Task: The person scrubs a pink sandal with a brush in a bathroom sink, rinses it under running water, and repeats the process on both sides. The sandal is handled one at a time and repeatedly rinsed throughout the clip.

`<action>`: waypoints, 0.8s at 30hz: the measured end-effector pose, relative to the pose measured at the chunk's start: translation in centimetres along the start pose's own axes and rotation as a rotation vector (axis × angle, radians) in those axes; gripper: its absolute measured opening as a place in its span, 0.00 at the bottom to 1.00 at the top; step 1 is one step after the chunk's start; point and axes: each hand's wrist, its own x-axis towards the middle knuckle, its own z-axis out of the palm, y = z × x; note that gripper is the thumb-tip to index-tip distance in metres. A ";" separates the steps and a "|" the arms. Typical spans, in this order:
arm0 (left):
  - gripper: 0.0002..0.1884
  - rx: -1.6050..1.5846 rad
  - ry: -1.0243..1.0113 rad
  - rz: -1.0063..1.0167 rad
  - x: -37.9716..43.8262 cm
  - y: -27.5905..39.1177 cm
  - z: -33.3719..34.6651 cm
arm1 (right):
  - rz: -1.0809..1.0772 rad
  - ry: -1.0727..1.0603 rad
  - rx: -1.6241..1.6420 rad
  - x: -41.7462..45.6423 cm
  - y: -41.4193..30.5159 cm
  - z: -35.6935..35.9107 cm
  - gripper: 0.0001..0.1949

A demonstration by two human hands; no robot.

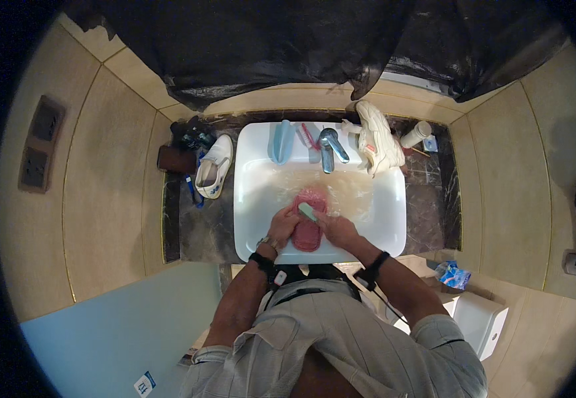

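Observation:
A pink shoe or slipper (pixel 307 235) lies over the near part of a white sink (pixel 320 256), its far end by the cloudy water. My left hand (pixel 283 226) grips its left side. In my right hand (pixel 339 230) is a pale green brush or bar (pixel 308 211), resting on the pink shoe; which of the two it is cannot be told. Beyond them, the chrome faucet (pixel 327 149) stands at the sink's back rim. To its left lie a pink-and-white brush (pixel 309 136) and a light blue, elongated object (pixel 282 142).
A white slip-on shoe (pixel 215 166) rests on the dark marble counter (pixel 203 234) at left, beside a brown wallet-like item (pixel 176 158) and a blue strap. A cream sneaker (pixel 378 139) leans on the right back rim, near a white bottle (pixel 416 134). Black plastic sheeting (pixel 278 45) hangs above.

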 end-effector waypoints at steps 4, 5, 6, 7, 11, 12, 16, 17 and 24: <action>0.22 0.121 0.049 -0.021 -1.1 1.8 1.6 | 0.002 0.044 0.033 -2.8 0.0 -0.2 0.22; 0.21 0.181 0.073 -0.018 -1.3 2.2 1.9 | 0.023 0.038 -0.024 -2.3 0.0 -0.2 0.21; 0.21 0.148 0.049 -0.023 -1.3 2.2 1.9 | 0.042 0.034 -0.078 -1.3 -0.1 0.0 0.21; 0.20 0.116 0.031 -0.030 -1.1 1.9 1.6 | 0.058 0.028 -0.128 -0.2 -0.1 0.2 0.21; 0.19 0.075 -0.005 -0.005 -0.5 0.6 1.2 | -0.002 0.084 -0.098 2.5 1.4 2.1 0.21; 0.19 0.076 -0.009 0.005 -0.6 0.4 1.2 | -0.068 0.096 -0.084 2.1 3.0 3.6 0.21; 0.17 0.307 0.063 0.080 -1.0 1.3 1.3 | -0.183 0.074 0.175 -1.8 2.9 2.1 0.22; 0.17 0.432 0.088 0.095 -1.4 1.9 1.7 | -0.148 0.067 0.161 -2.1 2.6 1.9 0.23; 0.17 0.248 0.064 0.070 -0.9 0.9 0.8 | 0.057 0.087 0.015 1.7 -0.7 1.0 0.23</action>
